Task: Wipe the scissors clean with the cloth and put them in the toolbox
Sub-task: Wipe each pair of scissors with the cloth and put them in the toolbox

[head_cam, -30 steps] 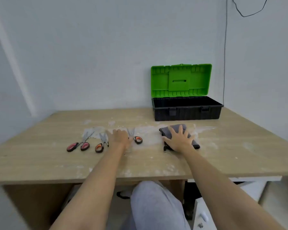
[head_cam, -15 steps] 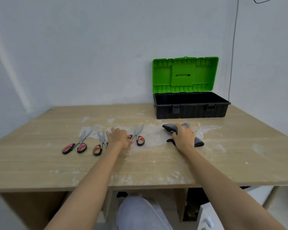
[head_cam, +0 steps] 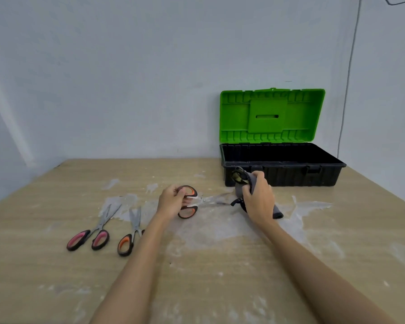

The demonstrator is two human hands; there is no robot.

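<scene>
On the left part of the wooden table [head_cam: 45, 265] lie two pairs of scissors, flat on a patch of white powder: the pink-handled scissors [head_cam: 92, 232] and, just beside them on the right, the second orange scissors [head_cam: 131, 235], of which one handle loop is hidden behind the left forearm. Both point with the blades away from the person. Near the middle, the left hand [head_cam: 171, 202] grasps the orange-handled scissors [head_cam: 189, 202] at the handle loops, its fingers curled around the upper loop. The blades go to the right and are blurred; their tips reach into the grey cloth [head_cam: 244, 183]. The right hand [head_cam: 258, 197] holds this cloth bunched, with fingers curled around it, and one end of the cloth comes out under the wrist. Behind the right hand, near it, the toolbox [head_cam: 283, 169] stands at the wall, its green lid [head_cam: 271, 115] raised upright. A thin cable [head_cam: 347, 78] hangs down the wall at the right.
</scene>
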